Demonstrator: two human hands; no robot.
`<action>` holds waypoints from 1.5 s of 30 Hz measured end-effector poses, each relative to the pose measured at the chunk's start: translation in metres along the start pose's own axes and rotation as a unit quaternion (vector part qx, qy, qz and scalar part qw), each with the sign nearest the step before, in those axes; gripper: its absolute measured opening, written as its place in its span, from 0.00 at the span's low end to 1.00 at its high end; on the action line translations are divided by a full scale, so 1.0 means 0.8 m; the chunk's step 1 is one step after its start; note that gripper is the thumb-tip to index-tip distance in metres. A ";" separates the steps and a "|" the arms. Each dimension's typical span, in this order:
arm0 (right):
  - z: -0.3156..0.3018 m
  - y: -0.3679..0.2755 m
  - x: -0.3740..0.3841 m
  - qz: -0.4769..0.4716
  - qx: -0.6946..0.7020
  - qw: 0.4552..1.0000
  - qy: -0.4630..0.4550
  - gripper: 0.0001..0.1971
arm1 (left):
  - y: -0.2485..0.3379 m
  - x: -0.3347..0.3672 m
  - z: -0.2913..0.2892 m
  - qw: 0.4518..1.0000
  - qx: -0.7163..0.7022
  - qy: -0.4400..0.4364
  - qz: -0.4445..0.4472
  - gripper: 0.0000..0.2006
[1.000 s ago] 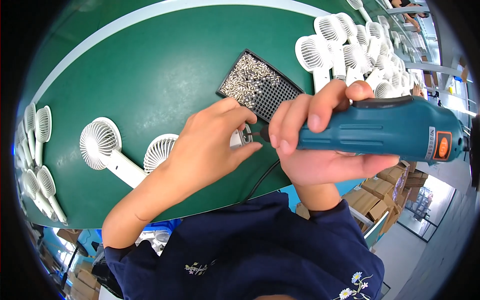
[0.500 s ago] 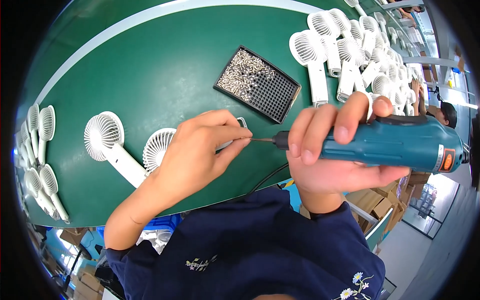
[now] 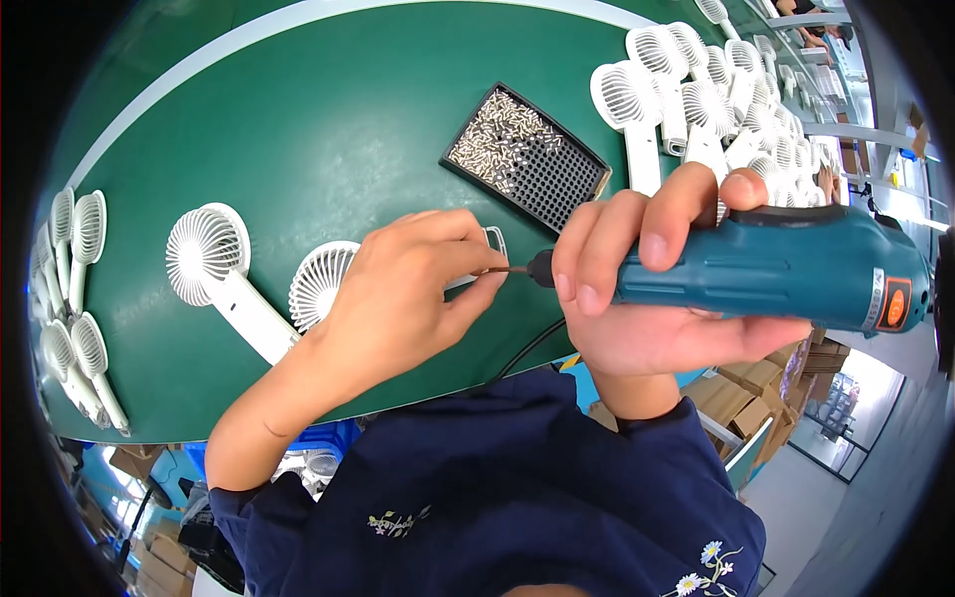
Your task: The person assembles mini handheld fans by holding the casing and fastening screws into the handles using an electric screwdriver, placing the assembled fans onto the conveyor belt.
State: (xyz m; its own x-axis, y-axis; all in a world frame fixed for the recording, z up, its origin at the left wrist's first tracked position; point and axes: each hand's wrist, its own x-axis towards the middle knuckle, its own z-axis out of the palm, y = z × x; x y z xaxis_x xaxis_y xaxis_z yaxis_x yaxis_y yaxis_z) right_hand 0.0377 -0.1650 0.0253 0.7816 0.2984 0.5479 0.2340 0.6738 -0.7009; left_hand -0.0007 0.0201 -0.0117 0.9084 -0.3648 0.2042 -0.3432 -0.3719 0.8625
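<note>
My right hand point(image 3: 637, 279) is wrapped around a teal electric screwdriver point(image 3: 766, 269), held level with its thin bit pointing left. The thumb and forefinger of my left hand point(image 3: 408, 284) pinch together at the tip of the bit point(image 3: 515, 270). Whether a screw sits between those fingertips cannot be seen. Beneath my left hand lies a white handheld fan point(image 3: 320, 284); its round grille shows on one side and the loop at its handle end point(image 3: 495, 239) on the other. The hand hides most of the handle.
A black tray point(image 3: 562, 184) of small metal screws lies beyond my hands on the green table point(image 3: 328, 119). Another white fan point(image 3: 209, 254) lies to the left. More fans point(image 3: 90, 239) sit at the far left edge, and a large pile point(image 3: 706, 109) at the back right. A black cord point(image 3: 532, 348) crosses the table edge.
The screwdriver has come slightly left, so less of its bit shows between the chuck and my left fingertips. My left hand keeps its pinch. The whole view has shifted a little.
</note>
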 end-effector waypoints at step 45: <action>-0.006 -0.010 -0.011 0.046 0.035 0.998 -0.018 0.40 | -0.010 0.000 0.003 0.991 0.057 -0.046 0.112 0.08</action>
State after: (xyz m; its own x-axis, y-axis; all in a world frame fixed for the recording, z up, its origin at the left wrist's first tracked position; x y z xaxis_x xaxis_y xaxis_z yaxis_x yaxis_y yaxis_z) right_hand 0.0316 -0.1759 0.0237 0.7767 0.3835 0.4997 0.1211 0.6875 -0.7160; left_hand 0.0013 0.0215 -0.0196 0.7829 -0.5227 0.3376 -0.5632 -0.3648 0.7414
